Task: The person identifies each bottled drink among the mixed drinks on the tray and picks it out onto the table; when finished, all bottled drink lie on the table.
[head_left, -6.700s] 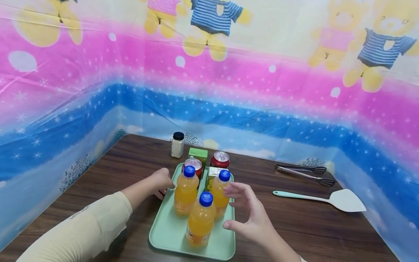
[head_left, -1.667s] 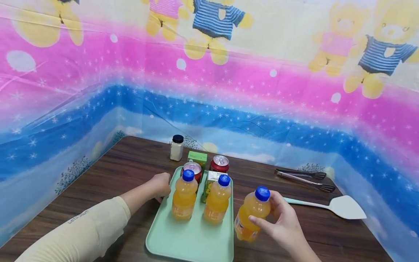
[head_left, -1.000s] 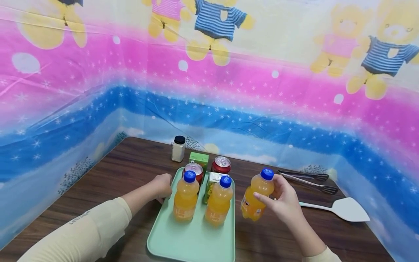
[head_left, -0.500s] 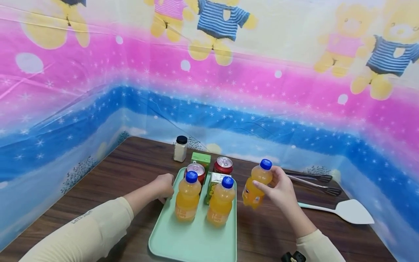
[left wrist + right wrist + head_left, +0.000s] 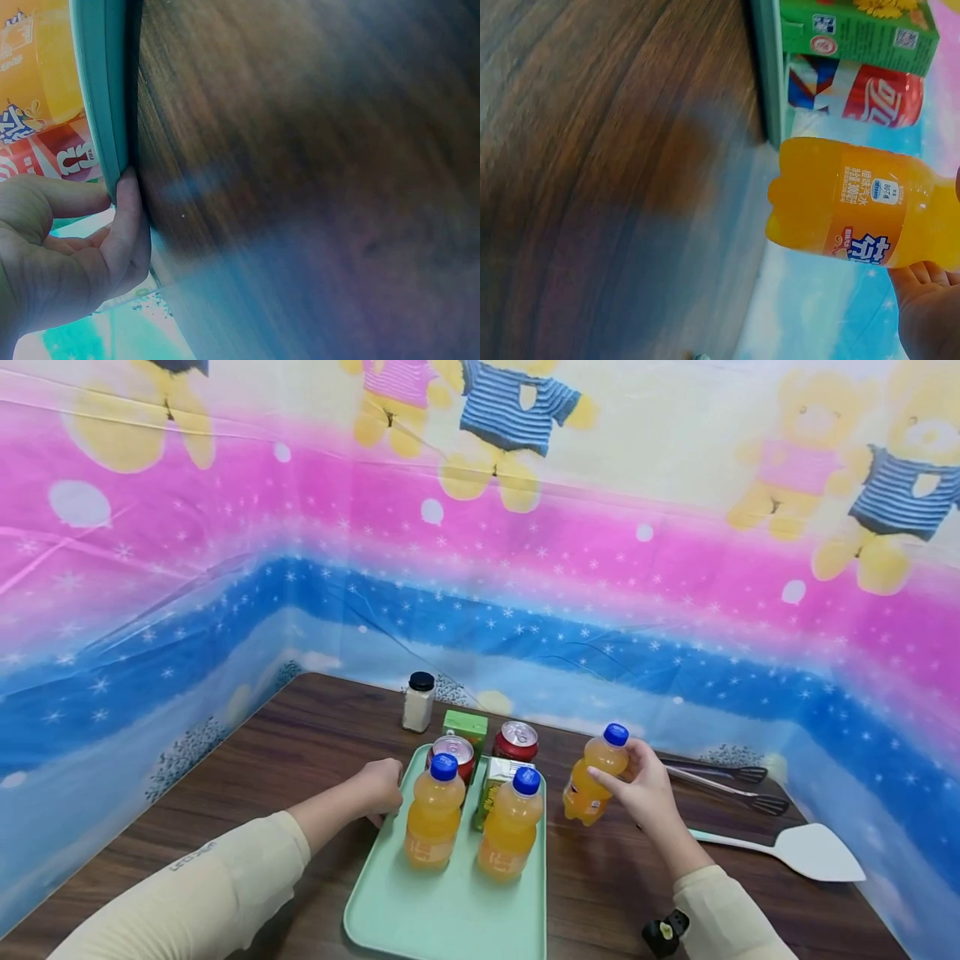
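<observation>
Cream-sleeved left hand (image 5: pixel 381 788): finger and thumb pinch tray (image 5: pixel 442 920) rim.
Jar (image 5: pixel 418 706): behind tray.
Tray bottles (image 5: pixel 433 831): two, upright, partly blocking cans (image 5: pixel 516 742) and cartons (image 5: pixel 465 723) behind.
Held bottle (image 5: pixel 588 789): just right of tray, tilted.
Right hand (image 5: pixel 648 789): fingers hold that bottle near neck.
Tongs (image 5: pixel 712 782): partly behind right hand.
Spatula (image 5: pixel 817 852): far right.

The pale green tray (image 5: pixel 442 914), rectangular with rounded corners and a raised rim, lies flat, its left rim pinched by the left hand (image 5: pixel 381 783). Just beyond the tray's right edge, the right hand (image 5: pixel 647 789) grips an orange drink bottle (image 5: pixel 584 793), blue-capped and slightly tilted. A second bottle (image 5: pixel 432 827) and third bottle (image 5: pixel 510 839) stand upright on the tray.
</observation>
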Demonstrator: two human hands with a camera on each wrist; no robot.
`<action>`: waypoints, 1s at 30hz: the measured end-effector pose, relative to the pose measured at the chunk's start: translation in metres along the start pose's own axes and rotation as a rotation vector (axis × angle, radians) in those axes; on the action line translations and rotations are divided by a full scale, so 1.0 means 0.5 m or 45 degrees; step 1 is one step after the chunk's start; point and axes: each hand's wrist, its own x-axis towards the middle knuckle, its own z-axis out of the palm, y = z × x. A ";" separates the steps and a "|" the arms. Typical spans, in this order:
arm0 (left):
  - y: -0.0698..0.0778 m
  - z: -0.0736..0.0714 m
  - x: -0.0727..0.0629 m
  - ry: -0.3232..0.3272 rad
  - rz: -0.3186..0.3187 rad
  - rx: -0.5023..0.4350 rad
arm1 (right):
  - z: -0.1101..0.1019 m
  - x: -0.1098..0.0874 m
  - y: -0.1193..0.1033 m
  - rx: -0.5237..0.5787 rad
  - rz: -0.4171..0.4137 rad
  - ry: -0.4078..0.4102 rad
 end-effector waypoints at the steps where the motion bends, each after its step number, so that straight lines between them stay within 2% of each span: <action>1: 0.000 0.000 0.000 0.000 -0.002 -0.001 | -0.001 0.002 0.004 0.005 0.006 -0.008; 13: 0.004 0.001 -0.005 -0.010 0.016 0.037 | 0.002 0.014 0.043 0.011 0.084 -0.036; 22: 0.001 0.001 -0.004 -0.005 0.014 0.035 | 0.005 0.018 0.055 0.047 0.122 -0.002; 30: 0.001 -0.003 -0.003 -0.013 0.004 0.041 | 0.007 0.024 0.052 0.075 0.175 -0.027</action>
